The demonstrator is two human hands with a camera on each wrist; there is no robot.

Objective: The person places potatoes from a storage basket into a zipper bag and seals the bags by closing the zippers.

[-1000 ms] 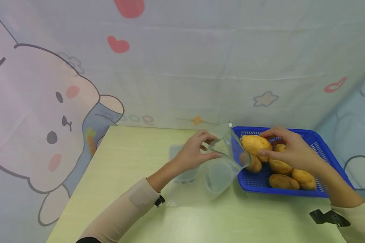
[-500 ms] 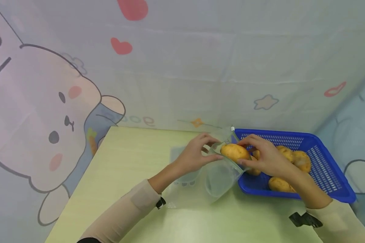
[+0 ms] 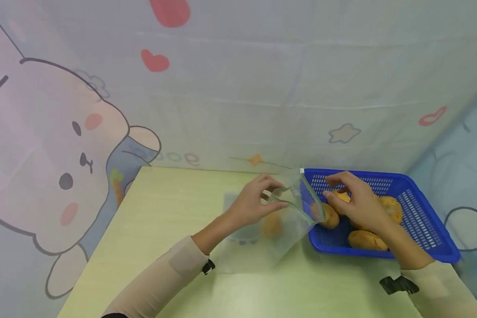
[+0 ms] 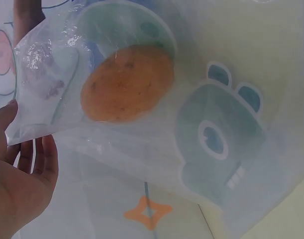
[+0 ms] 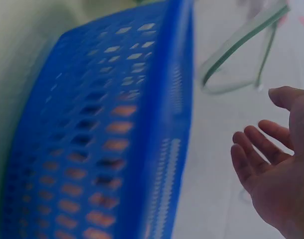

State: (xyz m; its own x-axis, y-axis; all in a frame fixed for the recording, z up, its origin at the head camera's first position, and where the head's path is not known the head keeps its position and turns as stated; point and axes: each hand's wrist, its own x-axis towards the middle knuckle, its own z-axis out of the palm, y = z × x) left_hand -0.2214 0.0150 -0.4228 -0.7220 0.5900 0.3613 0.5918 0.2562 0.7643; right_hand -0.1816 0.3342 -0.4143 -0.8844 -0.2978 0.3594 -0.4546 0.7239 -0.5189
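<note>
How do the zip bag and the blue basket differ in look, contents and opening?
The zip bag is translucent with a cartoon print; the blue basket is opaque with perforated walls. The zip bag shows one potato inside, while the blue basket holds several potatoes. The zip bag's mouth is an uneven opening; the blue basket's rim is a broad, rounded rectangle. Both are open and contain potato.

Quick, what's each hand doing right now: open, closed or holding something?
Left hand: its grip pinches the clear bag near the mouth.
Right hand: grip open, holding nothing, near the blue basket.
</note>
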